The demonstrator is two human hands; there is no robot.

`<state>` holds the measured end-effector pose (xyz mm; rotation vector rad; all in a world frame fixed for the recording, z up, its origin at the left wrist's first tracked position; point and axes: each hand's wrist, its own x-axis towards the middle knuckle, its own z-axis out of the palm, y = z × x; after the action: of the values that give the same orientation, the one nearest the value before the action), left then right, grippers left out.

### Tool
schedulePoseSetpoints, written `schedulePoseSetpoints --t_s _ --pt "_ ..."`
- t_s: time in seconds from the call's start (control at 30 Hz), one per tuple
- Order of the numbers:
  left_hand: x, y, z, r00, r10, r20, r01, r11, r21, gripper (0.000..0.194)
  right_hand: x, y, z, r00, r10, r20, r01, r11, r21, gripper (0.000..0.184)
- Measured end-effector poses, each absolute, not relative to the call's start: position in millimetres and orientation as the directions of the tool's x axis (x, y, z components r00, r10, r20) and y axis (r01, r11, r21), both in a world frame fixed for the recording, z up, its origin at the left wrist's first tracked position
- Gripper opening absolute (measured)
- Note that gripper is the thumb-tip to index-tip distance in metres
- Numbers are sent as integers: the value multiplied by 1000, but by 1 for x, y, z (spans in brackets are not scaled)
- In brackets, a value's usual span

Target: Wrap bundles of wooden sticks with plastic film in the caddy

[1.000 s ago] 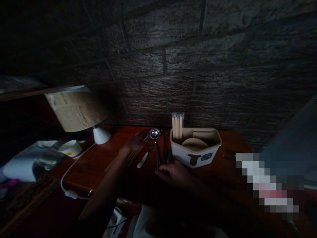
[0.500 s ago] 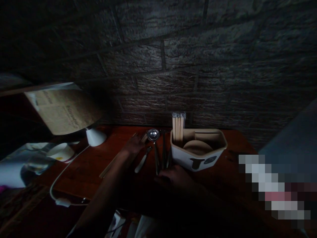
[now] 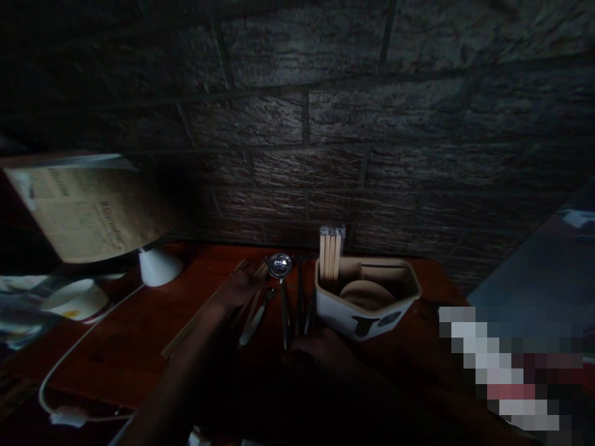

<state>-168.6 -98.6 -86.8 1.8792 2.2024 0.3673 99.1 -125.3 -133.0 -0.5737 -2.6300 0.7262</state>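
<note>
My left hand [image 3: 239,286] reaches over thin wooden chopsticks [image 3: 255,300] on the table, fingers at their upper part; shadow hides whether they grip. A longer pair of chopsticks [image 3: 186,334] lies under that forearm. Right of them is a small utensil with a pale handle [image 3: 253,325], perhaps a peeler. A metal ladle [image 3: 280,266] with a shiny round bowl lies beside it, handle towards me. Dark long-handled utensils [image 3: 300,297] lie between ladle and bin. Near the lower handle ends is my right hand [image 3: 320,347], its fingers lost in darkness.
A white bin with beige inside [image 3: 390,319] stands at right, with wrapped chopsticks [image 3: 330,257] upright in it and a round beige piece [image 3: 367,294]. At left are a lamp [image 3: 160,266], its cord [image 3: 69,350] and a paper bowl [image 3: 77,300]. A brick-patterned wall [image 3: 260,130] rises behind.
The view has shifted, so the table things sit lower and further left. The chopsticks by my left fingers now show lying beside the pale-handled utensil. My right hand stays near the handle ends.
</note>
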Motion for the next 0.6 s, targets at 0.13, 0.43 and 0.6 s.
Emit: schedulePoseSetpoints --t_s 0.13,0.43,0.6 --pt "-168 -98 -87 -119 992 -30 946 123 300 40 99 -125 -131 -849 478 225 299 785 -543 27" --pt "-166 -99 -91 -205 978 -42 941 209 266 44 97 -127 -135 -869 428 249 264 826 -498 21" --pt "-166 -99 -93 -238 971 29 936 222 273 60 98 -126 -132 -874 426 233 273 828 -489 26"
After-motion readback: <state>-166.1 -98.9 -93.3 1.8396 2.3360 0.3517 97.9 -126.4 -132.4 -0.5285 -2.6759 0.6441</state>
